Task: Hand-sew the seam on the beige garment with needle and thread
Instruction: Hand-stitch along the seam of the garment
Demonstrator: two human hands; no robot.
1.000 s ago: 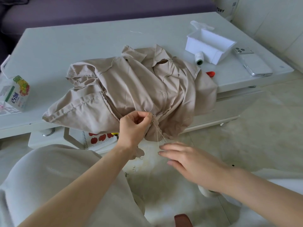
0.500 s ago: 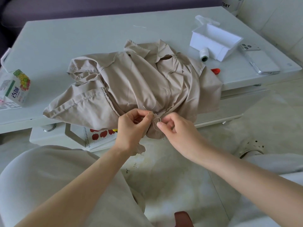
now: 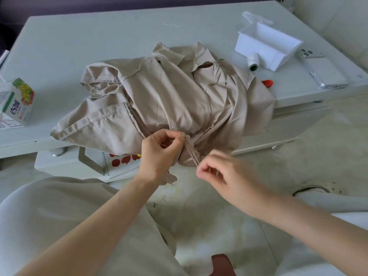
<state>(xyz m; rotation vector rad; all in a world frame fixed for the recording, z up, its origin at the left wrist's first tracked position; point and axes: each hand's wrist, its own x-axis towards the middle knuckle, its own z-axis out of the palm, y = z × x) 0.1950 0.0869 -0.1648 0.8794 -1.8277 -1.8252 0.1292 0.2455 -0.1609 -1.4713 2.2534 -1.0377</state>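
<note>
On the pale desk (image 3: 99,46), the left hand (image 3: 159,154) pinches the crumpled beige garment's (image 3: 169,100) seam while the right hand (image 3: 223,174) grips the thin beige thread (image 3: 191,154), apparently drawing a stitch tight; next, reinsert the needle.

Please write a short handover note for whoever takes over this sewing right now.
Left hand: pinches the garment at the seam, over the table edge; needle sticks up there.
Right hand: fingers closed on the thread, taut from the seam.
Spool lies by the white box.
Done: thread is in the seam; stitch count unclear.
Left: tighten, continue stitching, knot, cut.
</note>
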